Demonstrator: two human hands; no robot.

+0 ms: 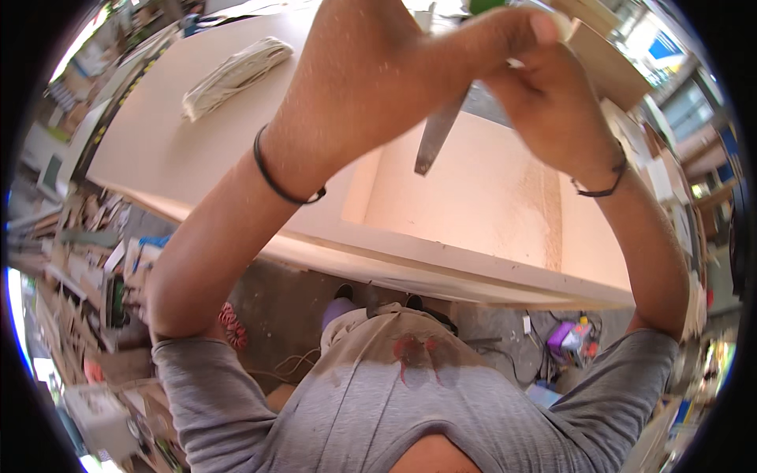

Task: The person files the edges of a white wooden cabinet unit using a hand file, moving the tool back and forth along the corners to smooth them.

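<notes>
My left hand and my right hand meet above a pale wooden case. The left thumb stretches across to the right hand, while the other left fingers are hidden. My right hand is closed, its fingers curled near that thumb; what they hold is hidden. Between the hands a flat, dark, tapered metal blade slants down over the case's recess. Its upper part is covered, so I cannot tell which hand grips it. Sawdust lies along the inside of the recess.
A bundle of white cord lies on the case's pale top at the left. Wood offcuts are heaped on the left side. On the floor at the right are a purple object and dark cables. A wooden board stands at the far right.
</notes>
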